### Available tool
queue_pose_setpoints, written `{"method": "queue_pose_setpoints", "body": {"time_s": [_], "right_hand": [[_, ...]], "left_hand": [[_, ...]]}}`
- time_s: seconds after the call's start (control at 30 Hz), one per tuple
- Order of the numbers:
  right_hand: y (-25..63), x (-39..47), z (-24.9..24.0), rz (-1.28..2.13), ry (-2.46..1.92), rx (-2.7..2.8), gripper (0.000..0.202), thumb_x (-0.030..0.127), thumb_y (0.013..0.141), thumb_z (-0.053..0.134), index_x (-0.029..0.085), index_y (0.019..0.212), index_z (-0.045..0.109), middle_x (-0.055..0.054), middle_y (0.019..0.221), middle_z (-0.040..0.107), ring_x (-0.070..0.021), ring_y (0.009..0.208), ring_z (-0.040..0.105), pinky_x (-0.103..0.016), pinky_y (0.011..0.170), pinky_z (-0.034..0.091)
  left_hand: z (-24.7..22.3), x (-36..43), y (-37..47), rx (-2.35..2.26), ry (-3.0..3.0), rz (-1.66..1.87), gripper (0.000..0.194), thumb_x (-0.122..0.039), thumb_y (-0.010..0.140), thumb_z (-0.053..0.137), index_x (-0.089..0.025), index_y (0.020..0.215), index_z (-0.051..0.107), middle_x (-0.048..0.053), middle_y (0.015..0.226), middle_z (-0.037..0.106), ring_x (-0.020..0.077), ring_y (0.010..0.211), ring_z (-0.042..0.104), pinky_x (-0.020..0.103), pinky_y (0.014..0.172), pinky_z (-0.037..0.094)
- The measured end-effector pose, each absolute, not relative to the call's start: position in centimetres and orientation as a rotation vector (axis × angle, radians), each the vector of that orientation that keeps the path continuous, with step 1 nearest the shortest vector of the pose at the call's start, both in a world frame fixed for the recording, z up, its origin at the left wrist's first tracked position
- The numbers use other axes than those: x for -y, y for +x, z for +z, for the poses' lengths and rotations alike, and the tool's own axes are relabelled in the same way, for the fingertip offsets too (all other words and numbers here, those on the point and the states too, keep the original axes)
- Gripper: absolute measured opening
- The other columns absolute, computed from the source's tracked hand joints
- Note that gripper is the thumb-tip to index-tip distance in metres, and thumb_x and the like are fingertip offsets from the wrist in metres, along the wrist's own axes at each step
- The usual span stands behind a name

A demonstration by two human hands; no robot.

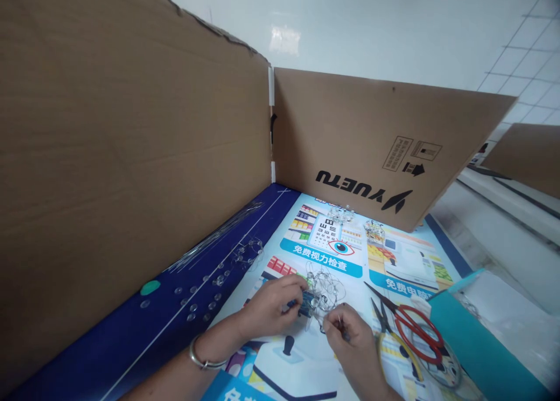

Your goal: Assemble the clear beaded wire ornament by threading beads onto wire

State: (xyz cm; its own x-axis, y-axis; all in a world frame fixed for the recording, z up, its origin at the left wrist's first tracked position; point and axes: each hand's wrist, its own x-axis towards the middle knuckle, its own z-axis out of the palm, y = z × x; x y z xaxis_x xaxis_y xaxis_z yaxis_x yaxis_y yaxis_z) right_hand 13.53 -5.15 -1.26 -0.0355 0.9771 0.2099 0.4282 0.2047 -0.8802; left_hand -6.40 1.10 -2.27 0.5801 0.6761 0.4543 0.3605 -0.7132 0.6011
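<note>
The wire tangle (324, 291) sits on the printed sheet (262, 284) between your two hands, its loops so fine and crossed that single strands can't be followed. A dark blue piece (305, 303) shows at its left side, partly covered, and what it is can't be made out. Your left hand (275, 305), with the silver bangle (205, 363) at the wrist, is curled at that side; its grip looks partly open — you can't tell from here whether a strand lies in it. Your right hand (350, 331) has its grip narrowed to a pinch on the tangle's lower right edge, the exact contact hidden by the fingertips.

Right of that hand lie yellow-handled pliers (400, 345) and red-handled scissors (417, 328), crowded together over a clear ring (455, 372). Beyond them is a teal box (476, 343), cut off by the frame. Two small wire bundles (341, 215) are near the far cardboard panel (350, 133). On the blue worktop (114, 348) at left are loose clear beads (191, 309), another wire bundle (247, 252), straight wires (210, 238) and a green disc (150, 287) — the tall left panel (131, 127) walls off that side.
</note>
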Motion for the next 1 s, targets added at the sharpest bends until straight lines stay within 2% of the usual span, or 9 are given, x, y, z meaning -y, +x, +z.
{"method": "queue_pose_setpoints", "body": {"time_s": [1.0], "right_hand": [[13.50, 5.02, -1.61, 0.777, -1.348, 1.644, 0.014, 0.013, 0.075, 0.051, 0.019, 0.063, 0.050, 0.003, 0.062, 0.047, -0.0113, 0.056, 0.045, -0.022, 0.054, 0.036]], "left_hand": [[-1.88, -1.02, -6.31, -0.835, 2.360, 0.944, 0.021, -0.001, 0.067, 0.050, -0.019, 0.078, 0.055, 0.006, 0.104, 0.057, 0.0175, 0.092, 0.056, 0.028, 0.079, 0.046]]}}
